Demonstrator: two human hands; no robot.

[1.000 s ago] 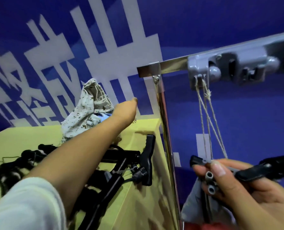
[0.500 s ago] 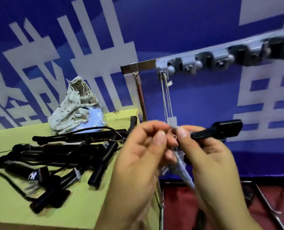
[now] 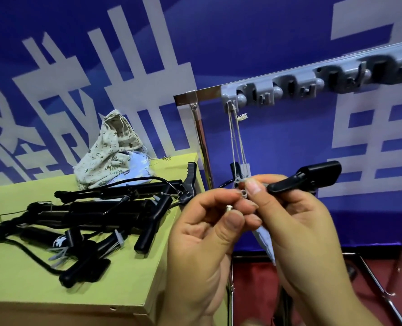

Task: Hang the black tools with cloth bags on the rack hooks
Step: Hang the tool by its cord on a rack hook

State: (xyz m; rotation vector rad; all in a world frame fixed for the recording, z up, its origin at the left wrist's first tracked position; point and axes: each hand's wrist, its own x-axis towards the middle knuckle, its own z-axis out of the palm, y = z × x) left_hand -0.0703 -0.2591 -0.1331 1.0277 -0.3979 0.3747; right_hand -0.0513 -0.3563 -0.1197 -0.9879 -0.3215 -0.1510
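Hung by beige drawstrings (image 3: pixel 238 142) from the end hook of a grey plastic hook rail (image 3: pixel 296 85) on a chrome rack: a black plastic tool (image 3: pixel 305 180) with pale blue cloth bag (image 3: pixel 264 243), gripped in the right hand (image 3: pixel 296 222). Left hand (image 3: pixel 207 229) pinching a small grey cord stopper (image 3: pixel 243 192). More black tools (image 3: pixel 96 215) and a patterned cloth bag (image 3: pixel 110 149) heaped on the yellow-green table (image 3: pixel 19 290).

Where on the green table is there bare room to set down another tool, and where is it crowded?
Bare: the table's near edge, in front of the tool pile, and the far left strip behind it. Crowded: the middle, under the pile, and the far right corner by the bags.
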